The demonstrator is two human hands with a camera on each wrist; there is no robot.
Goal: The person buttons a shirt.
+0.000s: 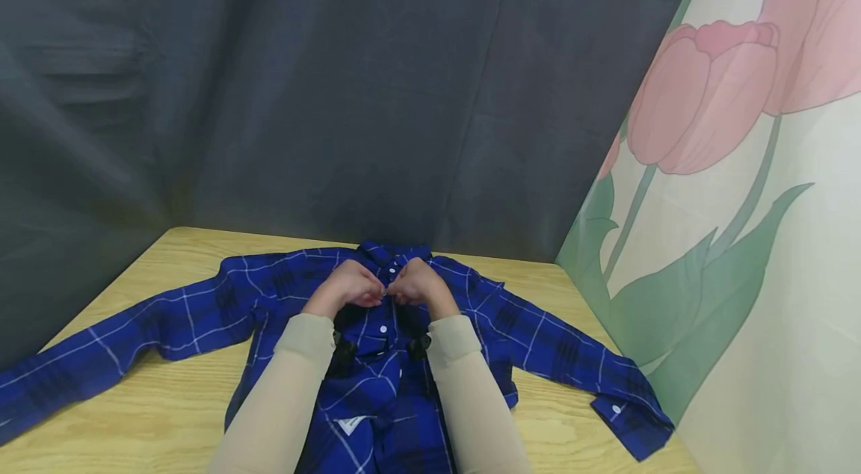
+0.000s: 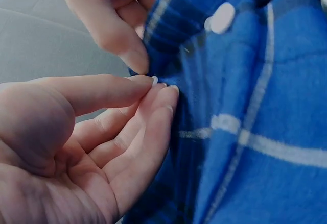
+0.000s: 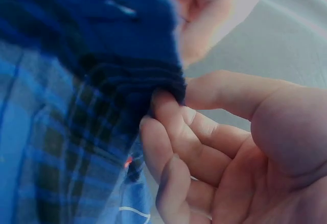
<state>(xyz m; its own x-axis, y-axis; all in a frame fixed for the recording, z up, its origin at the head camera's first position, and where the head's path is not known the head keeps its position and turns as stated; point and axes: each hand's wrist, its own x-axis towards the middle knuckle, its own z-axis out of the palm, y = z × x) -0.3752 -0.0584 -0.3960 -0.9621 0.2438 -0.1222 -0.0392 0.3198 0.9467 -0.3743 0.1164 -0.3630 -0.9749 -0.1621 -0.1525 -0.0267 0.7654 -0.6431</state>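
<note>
While a blue plaid shirt [image 1: 366, 384] lies spread across the worktop [image 1: 554, 429], its collar [image 1: 394, 253] toward the far edge, both hands are engaged at its upper front. The left hand [image 1: 351, 284] is nearly closed, thumb and fingertips brought together on the cloth edge; a small white spot shows at the thumb tip, and whether it is a button cannot be determined. The right hand [image 1: 418, 282] is just beside it, likewise nearly closed, thumb and fingers pinching the dark blue edge. A white button [image 2: 223, 17] is attached to the cloth near the left hand. One shirt sleeve [image 1: 181, 318] extends to the near left and leaves the view; the other [image 1: 554, 343] runs to the near right and ends in a cuff [image 1: 635, 425] bearing a button [image 1: 616, 410]. A white label [image 1: 350, 425] is visible on the near part of the shirt, between the person's beige sleeves [image 1: 474, 399]. A dark curtain [image 1: 377, 85] hangs on the far side; a tulip-patterned panel [image 1: 702, 100] stands at right.
</note>
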